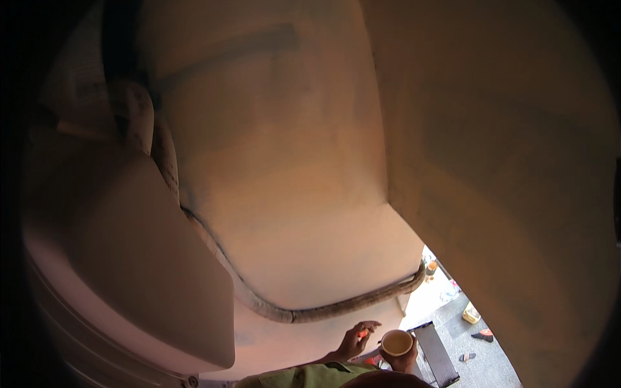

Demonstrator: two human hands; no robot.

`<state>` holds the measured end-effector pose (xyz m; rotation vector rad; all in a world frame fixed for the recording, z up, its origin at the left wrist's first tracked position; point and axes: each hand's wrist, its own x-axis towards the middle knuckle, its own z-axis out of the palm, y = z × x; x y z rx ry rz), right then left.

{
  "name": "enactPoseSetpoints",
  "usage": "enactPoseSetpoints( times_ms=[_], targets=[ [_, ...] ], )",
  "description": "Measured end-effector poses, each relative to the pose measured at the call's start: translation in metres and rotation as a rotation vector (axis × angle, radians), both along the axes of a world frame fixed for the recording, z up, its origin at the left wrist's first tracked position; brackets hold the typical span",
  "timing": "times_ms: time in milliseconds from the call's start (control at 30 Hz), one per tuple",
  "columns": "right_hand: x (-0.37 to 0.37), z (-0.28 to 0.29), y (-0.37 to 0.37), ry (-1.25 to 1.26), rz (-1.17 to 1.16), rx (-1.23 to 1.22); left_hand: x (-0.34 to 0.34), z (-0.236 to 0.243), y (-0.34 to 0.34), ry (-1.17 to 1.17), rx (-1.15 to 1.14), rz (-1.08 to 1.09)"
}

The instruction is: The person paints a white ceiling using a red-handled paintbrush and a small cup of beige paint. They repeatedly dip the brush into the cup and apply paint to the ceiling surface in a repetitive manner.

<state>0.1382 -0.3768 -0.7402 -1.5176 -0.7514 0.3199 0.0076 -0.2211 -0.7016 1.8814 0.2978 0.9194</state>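
Observation:
Low in the view, my left hand [354, 341] has its fingers curled around a small orange object [363, 334], mostly hidden by the fingers. Just to its right, my right hand [405, 362] grips a round pale cup [396, 343] from the side. The cup is tilted so that I see into its top; the inside looks beige, and I cannot tell what it contains. The two hands are close together but apart. A green sleeve [314, 375] shows at the lower edge.
Tan walls [304, 161] meet in a corner ahead. A wrapped pipe [310, 315] curves along the wall's bottom. A large pale casing [149, 258] stands at left. Lower down at right are a dark narrow bench [436, 354], a yellow container [471, 313] and a slipper [467, 357].

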Motion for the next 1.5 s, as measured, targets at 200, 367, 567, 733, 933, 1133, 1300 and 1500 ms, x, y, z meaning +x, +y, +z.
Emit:
enactPoseSetpoints(
  times_ms=[200,367,567,733,933,1133,1300,1500],
  targets=[
    [-0.004,0.006,-0.002,-0.003,-0.026,0.023,0.015,0.031,-0.018,0.077,-0.031,-0.075],
    [-0.002,0.019,-0.009,-0.037,-0.066,0.002,0.026,0.012,-0.018,0.116,0.006,-0.086],
    [-0.008,0.027,-0.026,-0.081,-0.159,0.002,0.047,0.010,-0.021,0.092,-0.149,-0.213],
    [-0.002,0.028,-0.026,-0.167,-0.125,-0.045,0.043,0.014,-0.018,0.052,-0.126,-0.204],
    [-0.003,0.045,-0.027,-0.002,0.039,0.008,0.040,0.008,-0.005,0.343,-0.175,-0.124],
    [-0.010,0.056,-0.014,-0.145,0.215,-0.029,0.048,-0.010,0.026,0.388,-0.052,-0.260],
    [-0.016,0.055,-0.013,-0.115,0.272,-0.067,0.051,0.028,0.034,0.360,-0.125,-0.318],
    [-0.013,0.040,-0.017,-0.096,0.220,-0.084,0.040,0.082,0.049,0.201,-0.045,-0.277]
  ],
)
